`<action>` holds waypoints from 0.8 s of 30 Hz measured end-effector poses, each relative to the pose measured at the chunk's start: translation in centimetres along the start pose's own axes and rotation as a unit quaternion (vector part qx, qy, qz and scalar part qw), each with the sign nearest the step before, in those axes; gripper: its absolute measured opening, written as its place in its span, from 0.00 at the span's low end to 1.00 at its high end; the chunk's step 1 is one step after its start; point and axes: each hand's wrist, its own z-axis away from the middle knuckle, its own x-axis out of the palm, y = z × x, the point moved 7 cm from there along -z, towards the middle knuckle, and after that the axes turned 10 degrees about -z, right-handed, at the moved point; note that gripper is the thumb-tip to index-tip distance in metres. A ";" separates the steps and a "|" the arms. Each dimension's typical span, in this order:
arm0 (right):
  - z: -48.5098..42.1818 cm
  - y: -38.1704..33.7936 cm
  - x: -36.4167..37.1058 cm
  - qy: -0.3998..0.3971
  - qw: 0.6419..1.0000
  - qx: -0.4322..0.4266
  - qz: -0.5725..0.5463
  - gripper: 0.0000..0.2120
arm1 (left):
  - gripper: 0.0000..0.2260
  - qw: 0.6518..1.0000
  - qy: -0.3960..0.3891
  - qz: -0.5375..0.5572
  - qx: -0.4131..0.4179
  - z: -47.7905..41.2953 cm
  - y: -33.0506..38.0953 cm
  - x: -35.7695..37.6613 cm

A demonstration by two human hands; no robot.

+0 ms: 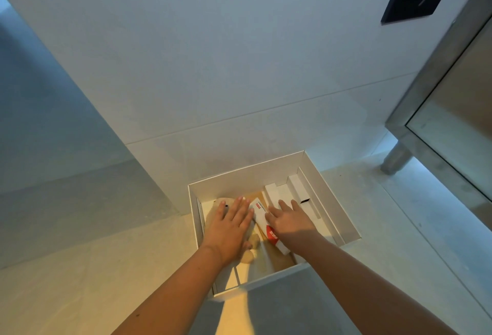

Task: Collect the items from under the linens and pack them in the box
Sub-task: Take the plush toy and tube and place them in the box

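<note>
Both hands are lying flat and open inside the white box (330, 199) on the floor, grasping nothing: the left hand (230, 225) is pressing the beige plush toy (221, 205), the right hand (288, 218) is nudging the red-and-white carton (263, 218); pressing evenly should be settling them level

The box (327, 196) around both hands is white, with a brown bottom showing between them. Under the left hand (230, 228) lies a soft toy (250, 253) in pale cream, with 1 small black dot near the fingertips. Between the 2 hands lies a white carton (262, 217) with a red patch and a small red mark. Just past the right hand (288, 221) are plain white packs (282, 192). The floor (80, 268) beside the left hand is pale grey, and the wall (213, 55) beyond both hands is white.
</note>
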 end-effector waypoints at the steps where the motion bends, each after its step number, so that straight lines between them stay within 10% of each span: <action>1: 0.1 0.0 -0.2 0.006 1.000 0.005 0.001 0.24 | 0.30 1.000 0.004 0.010 -0.007 0.2 0.1 -0.3; 14: 5.3 1.1 -9.6 0.095 0.991 0.046 -0.082 0.26 | 0.24 0.982 0.072 0.138 -0.104 4.4 -4.0 -10.9; 24: 17.6 2.4 -33.2 0.159 0.968 0.113 -0.157 0.22 | 0.24 0.976 0.129 0.151 -0.086 12.2 -9.0 -32.2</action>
